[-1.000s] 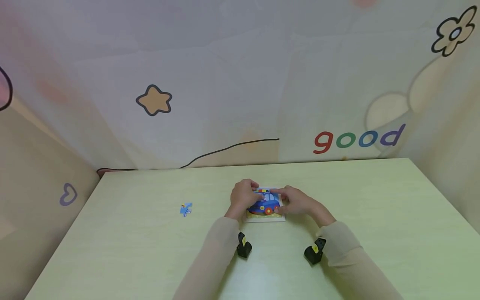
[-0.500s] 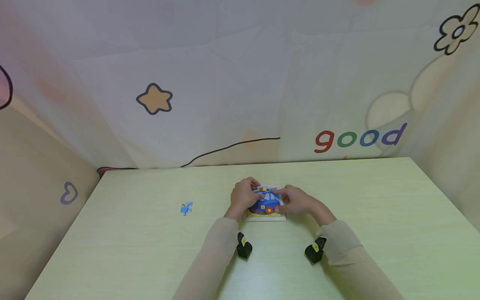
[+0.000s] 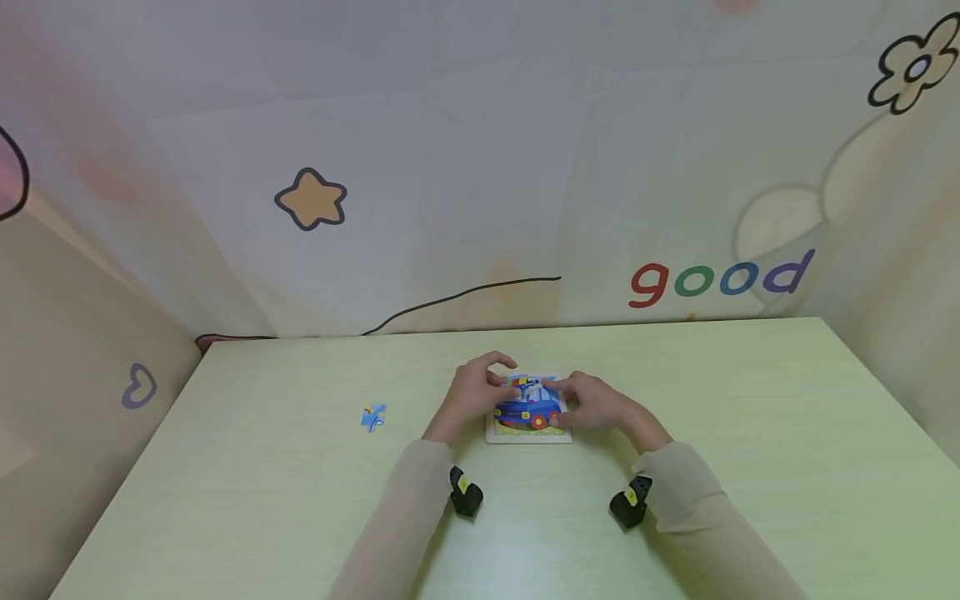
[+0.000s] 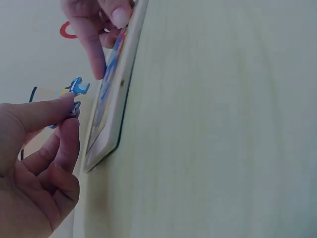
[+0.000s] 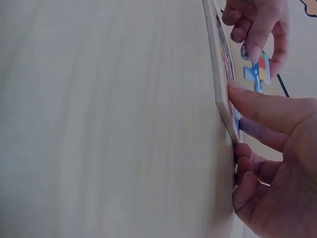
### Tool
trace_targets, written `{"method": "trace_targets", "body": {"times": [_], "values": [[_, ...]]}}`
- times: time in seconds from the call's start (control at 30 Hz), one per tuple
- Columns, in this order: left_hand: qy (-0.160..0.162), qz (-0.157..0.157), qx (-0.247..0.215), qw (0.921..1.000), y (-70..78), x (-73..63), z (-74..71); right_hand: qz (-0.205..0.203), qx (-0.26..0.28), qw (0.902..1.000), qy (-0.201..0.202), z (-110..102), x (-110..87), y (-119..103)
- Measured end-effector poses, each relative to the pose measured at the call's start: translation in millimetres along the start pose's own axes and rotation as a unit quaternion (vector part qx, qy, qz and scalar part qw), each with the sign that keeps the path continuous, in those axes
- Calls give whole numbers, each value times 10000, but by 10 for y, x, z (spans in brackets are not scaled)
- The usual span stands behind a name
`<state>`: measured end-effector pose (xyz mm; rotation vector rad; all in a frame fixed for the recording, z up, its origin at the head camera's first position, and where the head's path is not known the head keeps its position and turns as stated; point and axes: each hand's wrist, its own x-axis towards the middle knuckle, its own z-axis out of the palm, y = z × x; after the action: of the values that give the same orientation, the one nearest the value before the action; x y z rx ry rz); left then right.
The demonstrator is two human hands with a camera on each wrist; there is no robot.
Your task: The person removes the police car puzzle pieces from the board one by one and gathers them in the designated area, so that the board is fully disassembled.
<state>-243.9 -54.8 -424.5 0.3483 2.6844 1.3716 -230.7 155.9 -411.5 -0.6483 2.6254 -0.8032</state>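
Observation:
My left hand (image 3: 471, 390) pinches a small blue jigsaw piece (image 5: 263, 68) with red and yellow on it, between thumb and forefinger. The piece is raised over the left part of a puzzle board (image 3: 517, 439) in a pale frame, which pictures a blue car with red wheels. On the board's right side lies my right hand (image 3: 597, 402), its thumb and forefinger stretched out and pressing on the picture. Its other fingers curl against the board's side edge in the right wrist view. Part of the picture's top is hidden behind both hands.
Another blue jigsaw piece (image 3: 372, 417) lies alone on the light wooden table (image 3: 262, 500), left of the board. A printed cloth (image 3: 465, 167) hangs behind the table's back edge. Black wrist cameras sit at both sleeve cuffs.
My left hand has lifted off the board and shifted left, with the jigsaw piece between its fingers. The right hand stays on the board. The loose piece has not moved.

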Motion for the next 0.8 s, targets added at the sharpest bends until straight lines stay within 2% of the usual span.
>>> {"method": "trace_targets", "body": {"times": [0.13,0.37,0.57,0.8], "values": [[-135,-123,-410,9990,-24,-87,-144,72,55,10000,-1,10,3,-15],[-54,-369,-799,9961,-138,-272,-442,237,179,9996,-16,11,3,-26],[90,-658,-659,9956,-314,-443,-716,215,243,9995,-38,10,7,-34],[35,-912,-192,9956,-507,-587,-961,228,207,9995,-18,12,12,-14]]}}
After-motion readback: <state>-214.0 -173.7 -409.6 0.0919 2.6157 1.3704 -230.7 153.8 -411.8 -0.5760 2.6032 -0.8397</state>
